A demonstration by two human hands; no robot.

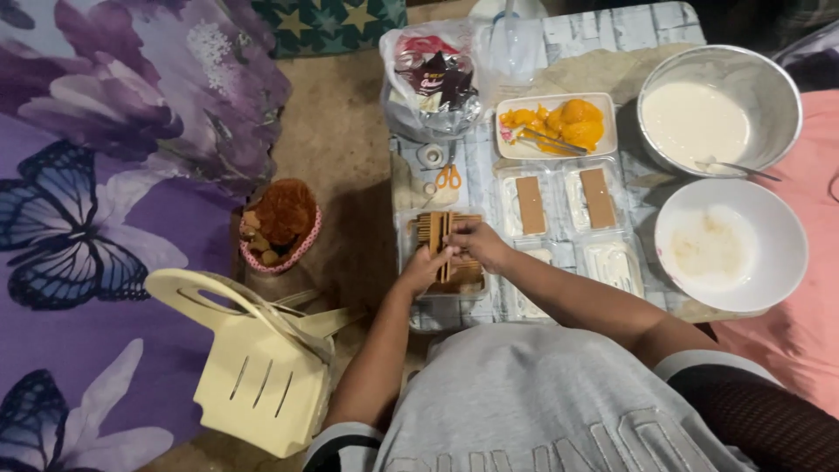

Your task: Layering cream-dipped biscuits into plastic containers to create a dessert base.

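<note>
My left hand and my right hand both grip a stack of thin brown crackers standing on edge in a clear container at the low table's near left. Right of it lie several clear rectangular tubs of white cream; two of them have a brown cracker laid on top, and another tub shows only cream.
A tray of cut mango with a utensil, a metal bowl of cream, a white bowl, orange-handled scissors and a plastic bag sit on the table. A cream handbag and small basket lie left.
</note>
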